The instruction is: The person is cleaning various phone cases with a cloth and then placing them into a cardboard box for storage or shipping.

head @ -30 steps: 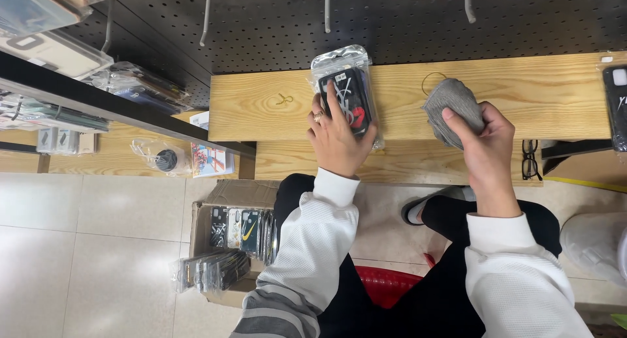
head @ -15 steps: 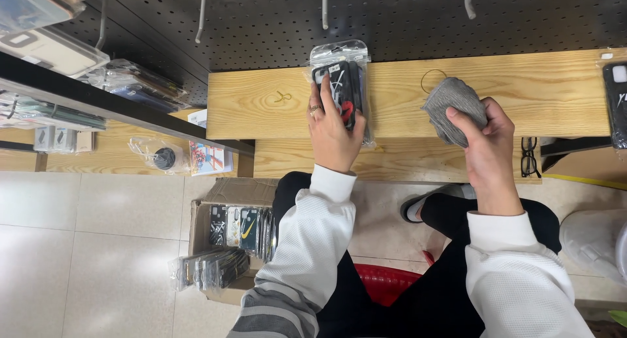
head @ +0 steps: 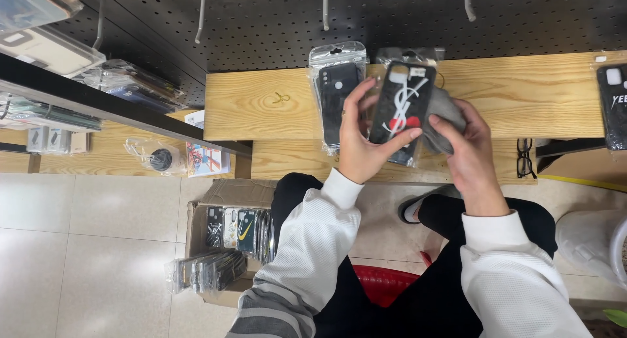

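Left hand (head: 359, 145) clamps bagged black phone case (head: 403, 103), fingers around edges. Right hand (head: 467, 148) bunches grey cloth (head: 444, 109) against case's right side. Second bagged case (head: 334, 96) just left of grip.

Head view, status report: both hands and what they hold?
Left hand grips packaged black phone case. Right hand holds grey cloth against it. Second bagged black case lies on wooden shelf beside; nothing blocking.
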